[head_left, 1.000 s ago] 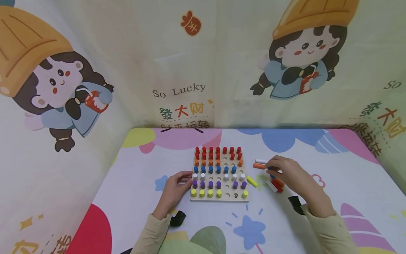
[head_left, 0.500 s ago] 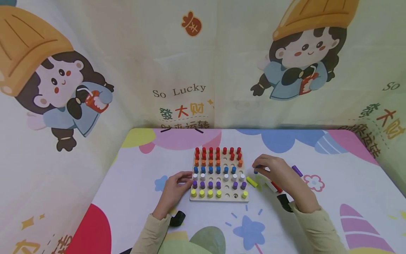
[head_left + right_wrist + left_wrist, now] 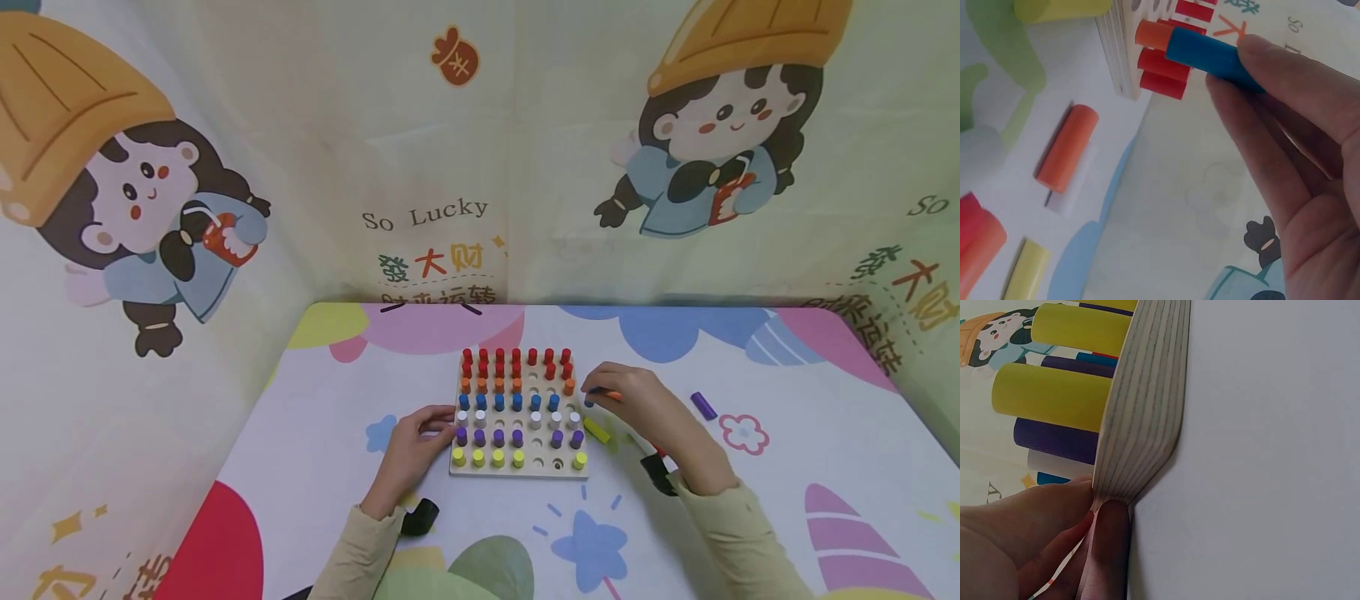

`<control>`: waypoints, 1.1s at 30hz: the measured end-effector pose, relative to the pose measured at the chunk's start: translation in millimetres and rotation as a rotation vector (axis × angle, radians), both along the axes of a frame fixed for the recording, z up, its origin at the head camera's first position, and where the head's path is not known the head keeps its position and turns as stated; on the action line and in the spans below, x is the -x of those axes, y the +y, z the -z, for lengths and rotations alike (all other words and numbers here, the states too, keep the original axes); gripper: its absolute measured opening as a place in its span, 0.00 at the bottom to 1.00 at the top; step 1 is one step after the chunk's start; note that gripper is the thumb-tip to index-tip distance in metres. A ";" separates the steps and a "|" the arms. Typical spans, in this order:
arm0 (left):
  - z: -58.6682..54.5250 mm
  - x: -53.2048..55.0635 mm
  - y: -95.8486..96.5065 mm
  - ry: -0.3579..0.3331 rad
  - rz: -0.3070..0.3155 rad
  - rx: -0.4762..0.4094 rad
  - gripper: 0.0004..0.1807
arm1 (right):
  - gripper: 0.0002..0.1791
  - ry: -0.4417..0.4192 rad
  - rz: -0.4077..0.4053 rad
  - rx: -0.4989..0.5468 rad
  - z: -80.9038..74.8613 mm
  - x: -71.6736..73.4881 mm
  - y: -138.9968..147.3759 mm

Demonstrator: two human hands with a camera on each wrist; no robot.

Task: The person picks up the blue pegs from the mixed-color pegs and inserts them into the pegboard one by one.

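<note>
A wooden pegboard (image 3: 517, 475) stands on the table with rows of red, orange, blue, white, purple and yellow pegs; several holes are bare. At its left edge my left hand (image 3: 411, 448) holds the board, thumb and fingers against the corner in the left wrist view. My right hand (image 3: 641, 404) pinches a blue peg (image 3: 1210, 59) between thumb and fingers, just off the board's right side near the blue row. The right wrist view shows the peg's far end overlapping an orange peg (image 3: 1152, 35) on the board; I cannot tell whether they touch.
Right of the board lie a loose yellow peg (image 3: 597, 430) and a purple peg (image 3: 703, 405). Under the right hand are an orange peg (image 3: 1067, 149) and other loose pegs, partly hidden. A patterned cloth wall (image 3: 555, 250) rises behind the table.
My right hand has lifted the blue peg from the loose pegs and carried it left to the board's right edge. The left hand has stayed at the board's left side.
</note>
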State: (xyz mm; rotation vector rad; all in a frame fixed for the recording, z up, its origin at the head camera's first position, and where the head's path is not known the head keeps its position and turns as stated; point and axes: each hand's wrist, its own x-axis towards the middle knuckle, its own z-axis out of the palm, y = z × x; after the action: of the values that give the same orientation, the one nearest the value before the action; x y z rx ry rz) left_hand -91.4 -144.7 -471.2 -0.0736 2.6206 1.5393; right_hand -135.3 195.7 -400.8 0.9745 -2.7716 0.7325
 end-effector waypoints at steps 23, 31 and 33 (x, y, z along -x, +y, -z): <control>0.1 0.0 -1.1 0.006 0.007 -0.008 0.17 | 0.10 -0.016 -0.044 0.040 8.7 10.2 -13.9; 1.7 0.7 -1.0 0.021 0.016 -0.005 0.17 | 0.08 -0.039 -0.035 0.011 11.3 12.1 -18.0; 1.6 0.8 -1.0 0.015 0.014 -0.006 0.17 | 0.08 -0.054 -0.029 -0.006 12.0 12.6 -18.9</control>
State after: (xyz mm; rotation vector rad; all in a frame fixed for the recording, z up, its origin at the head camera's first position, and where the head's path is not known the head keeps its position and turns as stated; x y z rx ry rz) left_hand -92.2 -145.6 -472.8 -0.0429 2.6218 1.5489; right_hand -147.9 176.8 -412.9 1.0122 -2.8131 0.7667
